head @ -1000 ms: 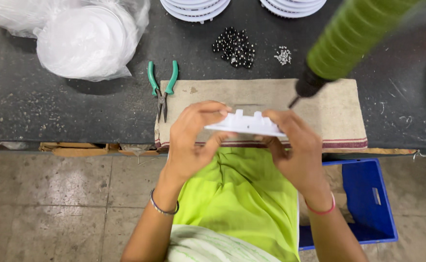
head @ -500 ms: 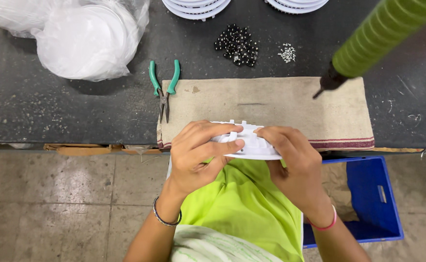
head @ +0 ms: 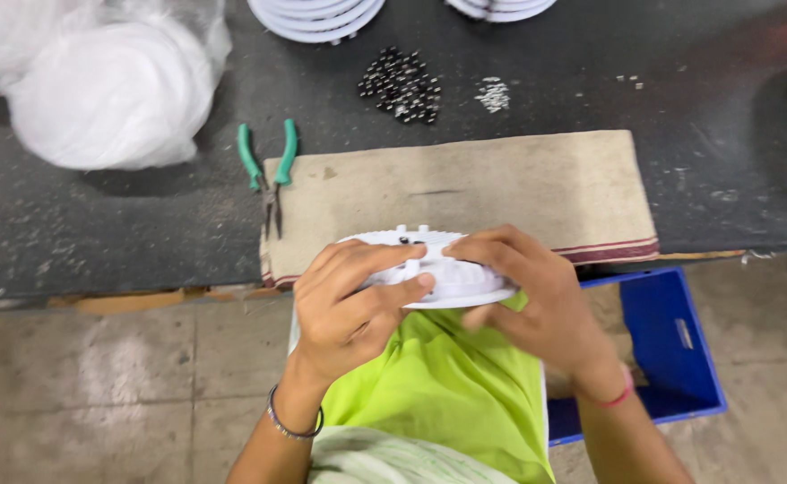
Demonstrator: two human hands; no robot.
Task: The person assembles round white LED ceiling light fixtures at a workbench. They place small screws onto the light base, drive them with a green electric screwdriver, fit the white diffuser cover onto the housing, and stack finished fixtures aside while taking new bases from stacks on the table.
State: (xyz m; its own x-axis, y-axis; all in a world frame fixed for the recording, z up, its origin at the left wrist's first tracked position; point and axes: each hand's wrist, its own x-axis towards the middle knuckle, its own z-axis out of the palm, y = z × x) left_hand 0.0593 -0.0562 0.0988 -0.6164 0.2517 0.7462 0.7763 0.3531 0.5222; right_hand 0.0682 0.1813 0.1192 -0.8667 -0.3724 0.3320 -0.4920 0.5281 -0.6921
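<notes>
My left hand and right hand both pinch a white ribbed plastic disc at the bench edge, over the beige cloth; green-handled pliers lie at ten o'clock.

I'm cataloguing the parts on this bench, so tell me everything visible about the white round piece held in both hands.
The white round plastic part is a shallow disc, apparently moulded, with a ribbed or toothed rim and small upright tabs along its far edge, where a few dark spots show. It is held roughly level, slightly tilted, at the near edge of the beige cloth mat, above the person's lap. The left hand grips its left side, fingers across the top; the right hand covers its right side. Its underside is hidden.
</notes>
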